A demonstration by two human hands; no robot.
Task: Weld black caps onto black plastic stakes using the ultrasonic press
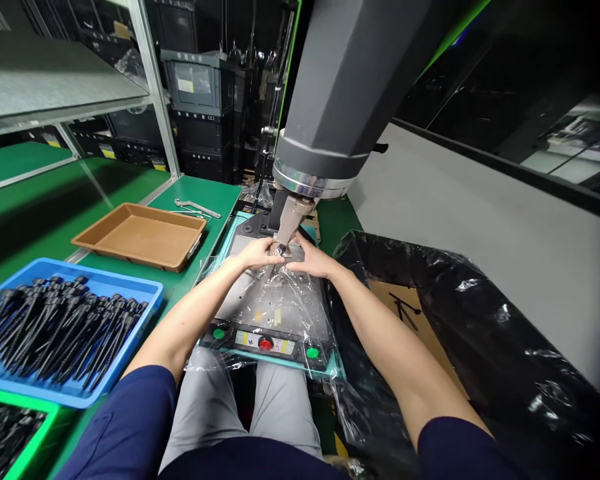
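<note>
Under the tip of a grey press head (293,217), a small black round-ended part (281,250) sits at the fixture in the middle of the metal work plate (240,293). My left hand (258,254) reaches it from the left, thumb and fingers closed about it. From the right comes my right hand (314,259), its thumb and fingers spread apart beside the part. Some of its fingertips are hidden behind the press tip. Clear plastic film covers the plate.
Left on the green bench stand a blue tray (153,293) of black long-stemmed parts, a brown tray (135,237) and a wrench (200,208). A green bin (45,427) is at lower left. Black plastic sheeting (460,287) lines a box at right. A red button (265,343) fronts the plate.
</note>
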